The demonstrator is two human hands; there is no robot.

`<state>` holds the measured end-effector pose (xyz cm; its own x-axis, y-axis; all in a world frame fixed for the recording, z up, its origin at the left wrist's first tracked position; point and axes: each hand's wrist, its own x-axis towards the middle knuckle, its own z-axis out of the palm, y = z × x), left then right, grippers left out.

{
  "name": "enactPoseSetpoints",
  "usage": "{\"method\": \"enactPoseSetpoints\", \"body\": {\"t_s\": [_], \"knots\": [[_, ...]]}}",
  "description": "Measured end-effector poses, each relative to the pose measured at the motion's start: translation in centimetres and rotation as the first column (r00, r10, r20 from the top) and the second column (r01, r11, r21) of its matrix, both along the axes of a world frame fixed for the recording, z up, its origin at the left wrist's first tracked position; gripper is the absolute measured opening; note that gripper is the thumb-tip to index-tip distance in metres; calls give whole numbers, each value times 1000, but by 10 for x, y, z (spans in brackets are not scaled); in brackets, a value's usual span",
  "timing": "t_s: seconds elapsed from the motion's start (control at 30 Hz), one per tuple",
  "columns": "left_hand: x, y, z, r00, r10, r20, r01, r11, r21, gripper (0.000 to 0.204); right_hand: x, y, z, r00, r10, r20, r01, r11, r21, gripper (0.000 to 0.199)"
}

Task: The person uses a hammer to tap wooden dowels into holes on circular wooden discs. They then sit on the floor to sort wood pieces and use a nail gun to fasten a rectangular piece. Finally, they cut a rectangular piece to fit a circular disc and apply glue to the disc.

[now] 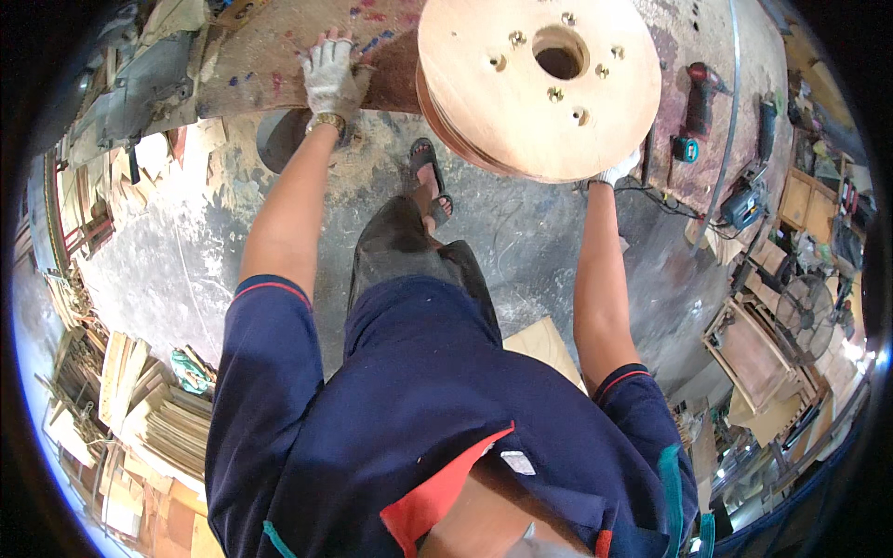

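My left hand (pixel 329 76), in a white glove with bare fingertips, lies flat near the front edge of the worn workbench (pixel 260 60). Its fingers are apart and it holds nothing. A round plywood reel (pixel 484 112) rises over the bench's front edge, its pale face toward me. That face has a large centre hole and several small holes around it, some with brass-coloured metal inserts. At the reel's near right rim is my gloved right hand (pixel 618 171), gripping it from below; most of its fingers are hidden behind the wood.
On the bench's right lie a red and black cordless drill (pixel 699 98), a small teal and black round tool (pixel 686 149) and a blue power tool (pixel 741 208) with a cable. Wood strips (pixel 172 423) pile up at left. A fan (pixel 805 307) stands at right.
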<state>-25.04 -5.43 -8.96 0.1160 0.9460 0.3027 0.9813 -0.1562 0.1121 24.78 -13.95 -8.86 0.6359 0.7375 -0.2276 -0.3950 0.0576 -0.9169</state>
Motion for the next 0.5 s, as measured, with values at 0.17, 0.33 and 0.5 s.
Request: {"method": "enactPoseSetpoints", "body": {"t_s": [0.17, 0.33, 0.5], "knots": [[1, 0, 10, 1000, -25, 15, 22, 990, 136, 63, 4, -3, -19, 988, -8, 154, -7, 996, 91, 43], [13, -7, 27, 993, 8, 121, -24, 991, 132, 40, 10, -12, -59, 931, -72, 358, 45, 995, 84, 42], [14, -10, 31, 949, -152, 277, 65, 951, 301, 23, 18, -23, -87, 848, -128, 515, 97, 992, 86, 40]]}}
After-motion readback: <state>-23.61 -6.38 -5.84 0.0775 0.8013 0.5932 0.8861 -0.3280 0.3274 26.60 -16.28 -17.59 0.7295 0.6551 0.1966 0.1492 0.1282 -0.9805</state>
